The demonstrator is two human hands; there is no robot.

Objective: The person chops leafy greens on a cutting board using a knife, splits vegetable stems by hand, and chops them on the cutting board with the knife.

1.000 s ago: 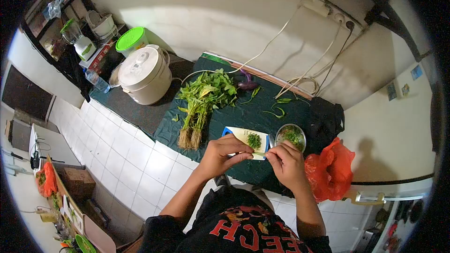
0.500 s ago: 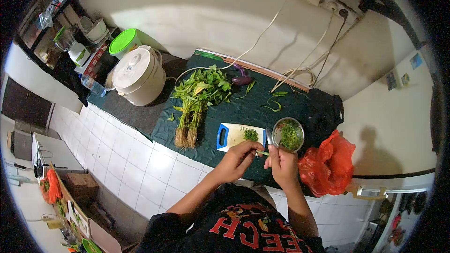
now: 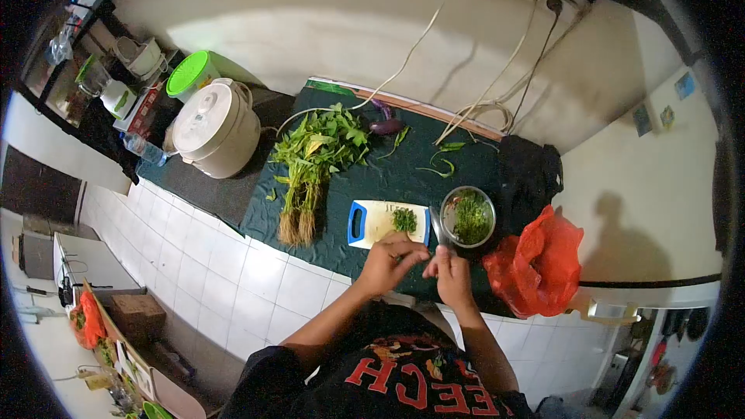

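Note:
My right hand (image 3: 452, 275) is closed around a knife (image 3: 437, 226), its blade pointing away from me between the cutting board and the bowl. Close beside it, my left hand (image 3: 388, 265) has its fingers pinched together; what they hold, if anything, is too small to make out. Just beyond the left hand lies a white cutting board (image 3: 376, 221) with blue ends, bearing a small heap of chopped greens (image 3: 404, 220). To its right stands a round metal bowl (image 3: 492, 226) containing more chopped greens (image 3: 470, 217).
A bundle of rooted leafy greens (image 3: 326, 143) lies left on the dark green cloth (image 3: 341, 186). Behind are eggplants (image 3: 386, 126) and green chili peppers (image 3: 442, 169). A red plastic bag (image 3: 535, 264) sits right; a rice cooker (image 3: 217, 128) stands far left. Cords (image 3: 481, 120) cross the back.
The view has shifted slightly, so the table things appear further left. A thin green piece seen between my hands earlier no longer shows clearly. The knife stays in my right hand.

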